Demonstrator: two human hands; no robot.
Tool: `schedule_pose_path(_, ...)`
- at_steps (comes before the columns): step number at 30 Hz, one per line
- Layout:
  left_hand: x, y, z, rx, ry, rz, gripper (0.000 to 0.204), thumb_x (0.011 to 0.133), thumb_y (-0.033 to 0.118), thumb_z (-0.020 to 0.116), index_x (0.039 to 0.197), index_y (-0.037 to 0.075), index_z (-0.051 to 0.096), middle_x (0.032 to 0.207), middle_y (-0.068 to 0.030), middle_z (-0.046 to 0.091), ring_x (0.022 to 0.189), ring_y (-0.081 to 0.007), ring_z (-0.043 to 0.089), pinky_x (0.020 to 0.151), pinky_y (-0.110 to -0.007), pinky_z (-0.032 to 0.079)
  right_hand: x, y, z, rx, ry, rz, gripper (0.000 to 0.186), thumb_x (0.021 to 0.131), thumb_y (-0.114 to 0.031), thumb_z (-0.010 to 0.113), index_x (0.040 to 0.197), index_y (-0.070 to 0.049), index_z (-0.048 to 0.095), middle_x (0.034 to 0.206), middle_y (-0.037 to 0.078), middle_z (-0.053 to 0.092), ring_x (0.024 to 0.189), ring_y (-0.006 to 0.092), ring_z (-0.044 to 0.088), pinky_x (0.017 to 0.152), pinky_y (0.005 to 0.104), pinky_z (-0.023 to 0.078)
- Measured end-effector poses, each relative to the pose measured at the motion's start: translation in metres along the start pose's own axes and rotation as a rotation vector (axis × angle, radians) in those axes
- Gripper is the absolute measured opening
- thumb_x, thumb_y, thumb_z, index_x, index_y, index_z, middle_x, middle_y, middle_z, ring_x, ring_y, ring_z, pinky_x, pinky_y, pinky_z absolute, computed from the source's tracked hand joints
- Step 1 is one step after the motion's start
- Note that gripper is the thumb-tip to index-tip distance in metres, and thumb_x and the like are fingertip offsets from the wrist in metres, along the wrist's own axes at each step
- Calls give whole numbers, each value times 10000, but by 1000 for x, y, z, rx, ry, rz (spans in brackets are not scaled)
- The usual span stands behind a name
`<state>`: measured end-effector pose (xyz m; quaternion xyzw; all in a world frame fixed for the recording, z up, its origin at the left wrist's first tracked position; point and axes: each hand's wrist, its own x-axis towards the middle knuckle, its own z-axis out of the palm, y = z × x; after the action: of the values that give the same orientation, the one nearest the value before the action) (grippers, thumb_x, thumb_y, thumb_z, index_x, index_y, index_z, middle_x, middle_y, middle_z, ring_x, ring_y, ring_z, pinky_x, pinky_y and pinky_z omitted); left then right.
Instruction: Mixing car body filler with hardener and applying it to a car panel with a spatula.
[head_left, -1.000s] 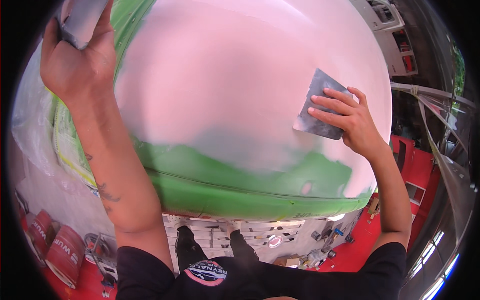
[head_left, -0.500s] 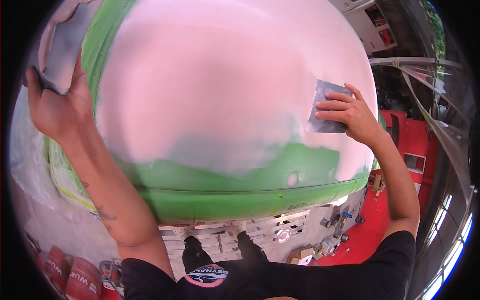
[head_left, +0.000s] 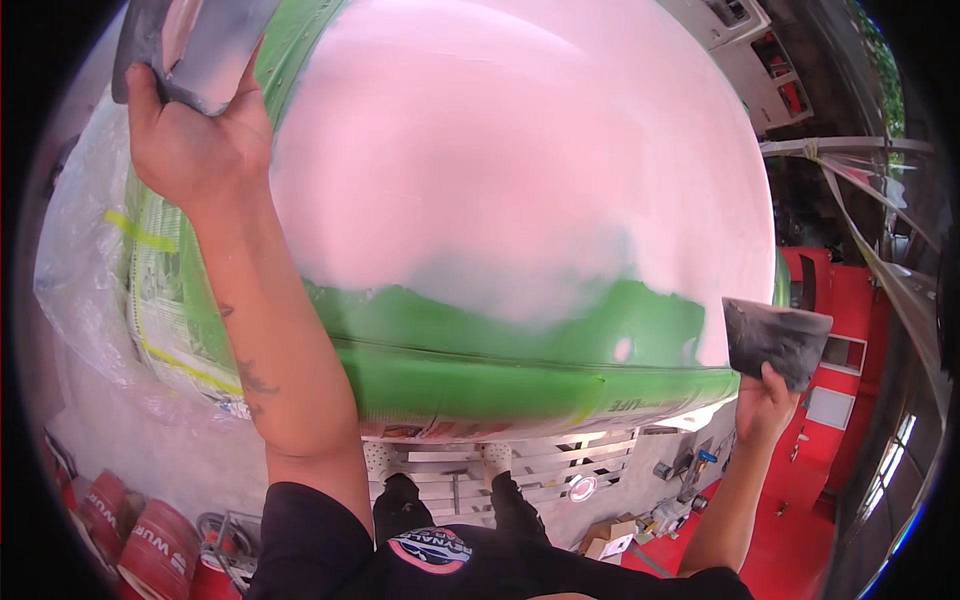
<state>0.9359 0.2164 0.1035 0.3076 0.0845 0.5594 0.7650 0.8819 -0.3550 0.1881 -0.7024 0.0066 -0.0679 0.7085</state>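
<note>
Left hand point(head_left: 195, 140) raised top left, fingers curled around a grey board point(head_left: 190, 45) smeared with pink filler. Right hand point(head_left: 765, 400) low at right, fingers pinching a dark grey spreader point(head_left: 775, 338) — just off the edge of a green panel point(head_left: 520, 350) coated pale pink. Below left, red round cans point(head_left: 150, 550); small cardboard boxes point(head_left: 605, 540) on the floor.

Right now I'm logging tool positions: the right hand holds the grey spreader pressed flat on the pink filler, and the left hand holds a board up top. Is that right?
Not quite. In the head view the right hand holds the spreader off the pink filler, past the panel's right edge. The left hand does hold a board up top.
</note>
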Motion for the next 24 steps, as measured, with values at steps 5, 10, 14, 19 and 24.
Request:
schedule_pose_path(5,-2,18,-4,-102,4,-6,457,1109,287,351,1422,-18,483,1397,-150,575,1239,-348,613,1003,-554,546,-122,-24,-54,406,262,245,565,909,13,558,1467,7,470,1471,175,549,1386,364,513,1185,558,394)
schedule_pose_path(10,-75,54,-8,-141,8,-307,437,1088,342,515,1319,-25,573,1240,-135,660,1096,-260,680,864,-417,587,-179,-69,-65,108,464,260,490,951,-59,600,1429,-7,509,1383,146,609,1267,314,605,1114,485,466)
schedule_pose_path(14,-207,111,-18,282,-377,-717,431,1096,353,531,1258,-34,628,1153,-72,694,944,-122,659,816,-276,538,-176,-73,-18,-618,82,56,535,959,30,557,1488,0,484,1348,122,597,1226,227,583,1077,336,430)
schedule_pose_path(19,-313,174,-11,507,-906,-818,432,1121,379,456,1109,-21,620,791,-36,557,725,-164,477,674,-365,441,-168,-91,57,-1304,-509,-431,563,770,105,632,1289,-101,707,1322,121,657,1236,327,587,1077,454,424)
schedule_pose_path(24,-336,200,13,486,-924,-912,391,1120,329,446,1162,-35,581,762,-188,575,692,-286,539,679,-407,455,-181,-108,85,-1399,-705,-546,580,716,29,710,1243,-213,743,1330,-15,677,1274,275,562,1104,497,345)
